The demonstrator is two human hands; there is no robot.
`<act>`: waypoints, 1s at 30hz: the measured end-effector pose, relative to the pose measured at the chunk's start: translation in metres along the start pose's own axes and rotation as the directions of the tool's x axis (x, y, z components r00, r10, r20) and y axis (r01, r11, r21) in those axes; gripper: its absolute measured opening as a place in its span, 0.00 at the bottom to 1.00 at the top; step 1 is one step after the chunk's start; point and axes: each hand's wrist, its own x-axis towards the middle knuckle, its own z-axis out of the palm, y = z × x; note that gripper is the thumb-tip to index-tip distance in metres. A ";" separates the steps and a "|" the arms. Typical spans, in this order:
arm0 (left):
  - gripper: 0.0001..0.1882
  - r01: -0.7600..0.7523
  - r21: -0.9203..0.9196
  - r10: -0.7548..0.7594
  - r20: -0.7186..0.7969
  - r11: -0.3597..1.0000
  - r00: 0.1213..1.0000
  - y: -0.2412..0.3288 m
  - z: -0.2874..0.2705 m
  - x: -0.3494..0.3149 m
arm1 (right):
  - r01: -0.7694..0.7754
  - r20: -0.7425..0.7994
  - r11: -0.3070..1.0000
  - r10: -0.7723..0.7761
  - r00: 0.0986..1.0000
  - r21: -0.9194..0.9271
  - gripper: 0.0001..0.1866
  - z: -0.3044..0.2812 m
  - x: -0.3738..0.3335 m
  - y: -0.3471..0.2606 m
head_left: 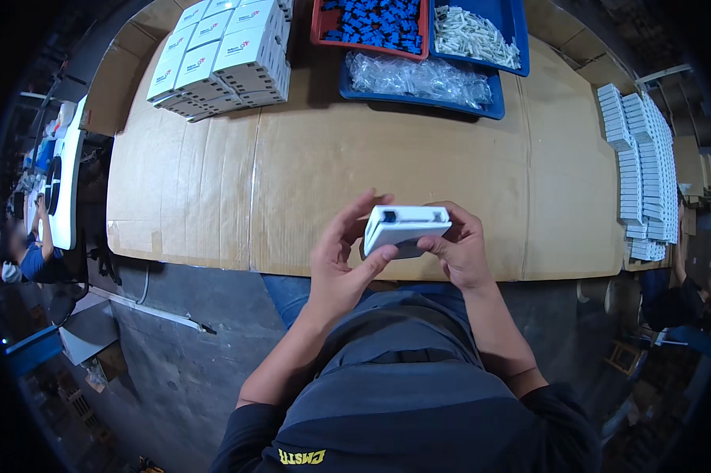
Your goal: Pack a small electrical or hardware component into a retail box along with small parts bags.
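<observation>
Between both hands, above the table's near edge, I hold a white plastic box (406, 231) with a dark blue piece (390, 215) at the left of its far side and a clear or grey bit at the right. My left hand (346, 252) has its thumb pressed on the box's near left corner, with the index finger raised behind it. My right hand (462, 251) grips the right end, thumb on the near face and fingers wrapped behind. The undersides of the fingers and the box's bottom are hidden.
Cardboard covers the table (316, 173). At the back stand stacked white boxes (221, 55), a red tray (319, 35) of blue parts, a blue tray (521, 39) of whitish parts and another blue tray (355, 93) of clear pieces. Stacked white units (643, 165) line the right edge. People work at both sides.
</observation>
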 end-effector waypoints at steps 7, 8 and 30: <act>0.21 -0.056 0.119 0.037 0.158 0.991 0.987 -0.004 -0.017 -0.005 | 0.051 0.138 0.961 -0.014 0.990 -0.272 0.25 0.009 -0.002 -0.020; 0.17 -0.077 0.126 0.060 0.135 0.989 0.989 0.002 -0.013 -0.005 | 0.068 0.162 0.962 -0.026 0.986 -0.263 0.25 0.010 -0.004 -0.023; 0.19 -0.223 -0.043 0.227 0.221 0.974 0.949 -0.005 -0.012 0.002 | 0.350 0.262 0.818 -0.252 0.932 -0.456 0.20 0.019 0.000 -0.035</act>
